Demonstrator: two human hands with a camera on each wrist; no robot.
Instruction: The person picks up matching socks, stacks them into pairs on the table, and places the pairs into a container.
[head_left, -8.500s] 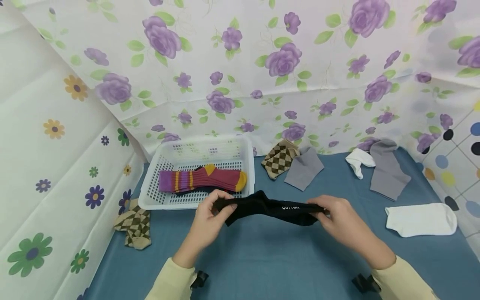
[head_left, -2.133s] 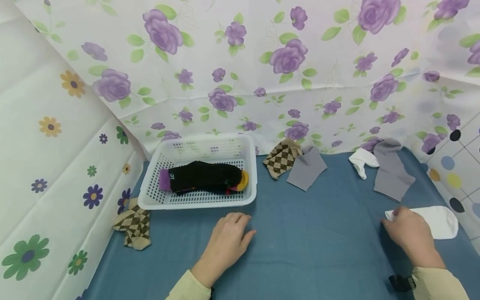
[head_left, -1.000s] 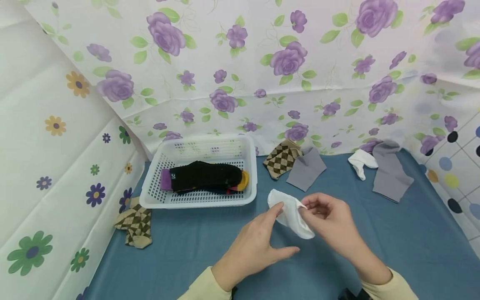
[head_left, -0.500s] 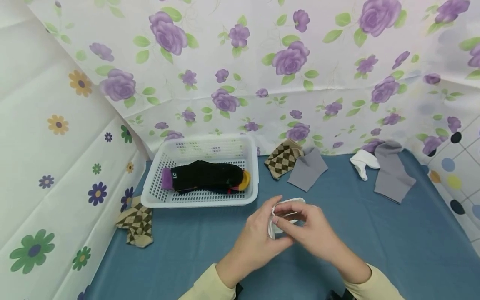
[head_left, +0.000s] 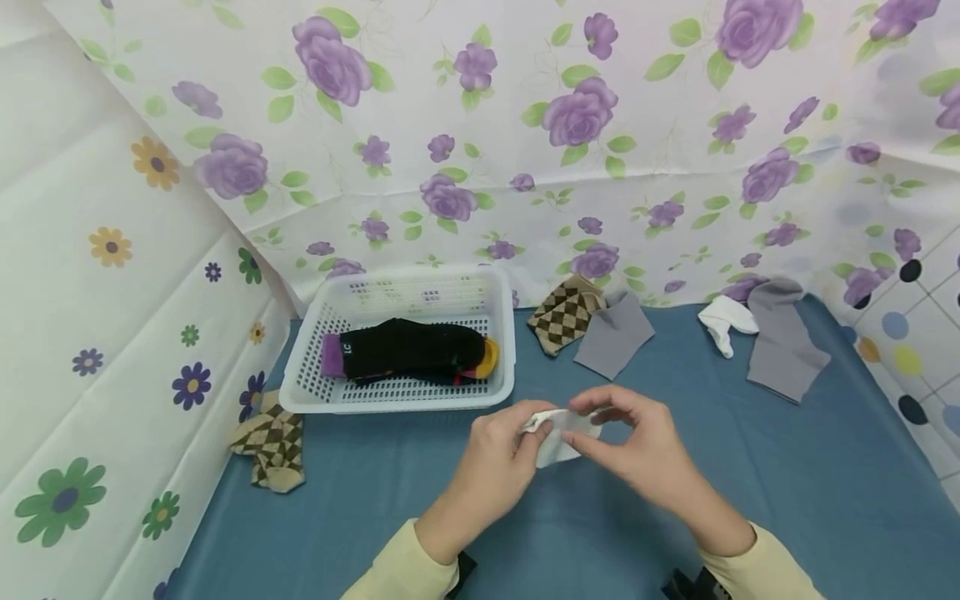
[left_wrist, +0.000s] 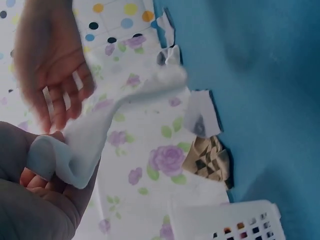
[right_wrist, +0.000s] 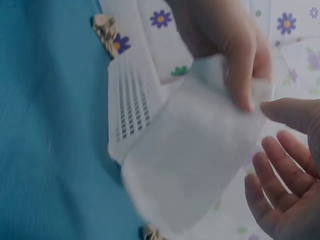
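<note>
A white sock hangs between both hands over the middle of the table. My left hand pinches its cuff between thumb and fingers; in the left wrist view the sock curls over those fingers and its other end stretches away. Just to the right, my right hand has its fingers spread and loosely bent. In the right wrist view its thumb tip is at the edge of the sock, with the other fingers apart from the cloth; whether the thumb touches is unclear.
A white plastic basket at back left holds a black sock atop a purple-and-yellow one. Checkered socks lie left and behind. Grey socks and a crumpled white sock lie toward the back right.
The black sock went from both hands into the basket. The right hand brought the white sock from the table's right side to the middle; the left hand now grips it, and the right fingers have loosened.
</note>
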